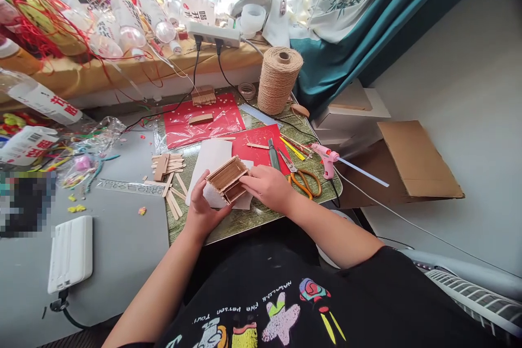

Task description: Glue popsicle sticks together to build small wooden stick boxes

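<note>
Held between my two hands above the table is a small brown box (225,175) with open compartments and a rough rim. My left hand (203,209) grips its left side and lower edge, thumb underneath. At its right side, the fingers of my right hand (267,187) are closed on the lower compartment's edge; the fingertips are partly hidden. White paper (207,160) lies beneath the box. Wooden craft sticks (173,201) are scattered left of my left hand. Scissors with orange handles (304,179) and a grey-green utility knife (273,155) lie beyond my right hand.
A pink glue gun (325,159) with a long glue stick stands at the table's right edge. Behind are a twine spool (280,81), red sheets (204,119) and a power strip (214,33) with trailing cords. A white power bank (71,253) lies left; a cardboard box (420,160) sits right.
</note>
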`<state>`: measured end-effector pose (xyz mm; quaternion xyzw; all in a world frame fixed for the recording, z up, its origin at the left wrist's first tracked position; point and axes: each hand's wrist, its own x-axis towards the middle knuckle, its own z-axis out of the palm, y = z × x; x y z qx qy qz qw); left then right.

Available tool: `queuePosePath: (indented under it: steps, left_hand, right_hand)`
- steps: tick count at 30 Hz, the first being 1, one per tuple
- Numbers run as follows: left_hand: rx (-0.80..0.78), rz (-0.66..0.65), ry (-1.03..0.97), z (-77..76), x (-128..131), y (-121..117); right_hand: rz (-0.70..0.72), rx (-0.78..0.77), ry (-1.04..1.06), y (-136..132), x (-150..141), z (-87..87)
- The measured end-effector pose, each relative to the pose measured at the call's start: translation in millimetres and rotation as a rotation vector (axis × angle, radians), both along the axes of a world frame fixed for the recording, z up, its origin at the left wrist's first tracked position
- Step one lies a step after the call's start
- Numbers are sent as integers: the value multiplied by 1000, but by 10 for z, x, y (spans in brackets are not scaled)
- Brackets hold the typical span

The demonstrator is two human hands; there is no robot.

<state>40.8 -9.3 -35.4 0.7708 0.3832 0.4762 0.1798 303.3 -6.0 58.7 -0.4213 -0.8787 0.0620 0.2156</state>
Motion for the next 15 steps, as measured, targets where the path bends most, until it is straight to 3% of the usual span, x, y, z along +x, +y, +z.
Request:
queuePosePath:
  steps: [4, 15]
  left_hand:
    - [-29, -12, -21, 0, 7, -12]
    - [-148, -50, -33, 110, -21, -56]
  right_hand:
    - [58, 0, -97, 87, -83, 136]
    - [172, -78, -57, 254, -156, 376]
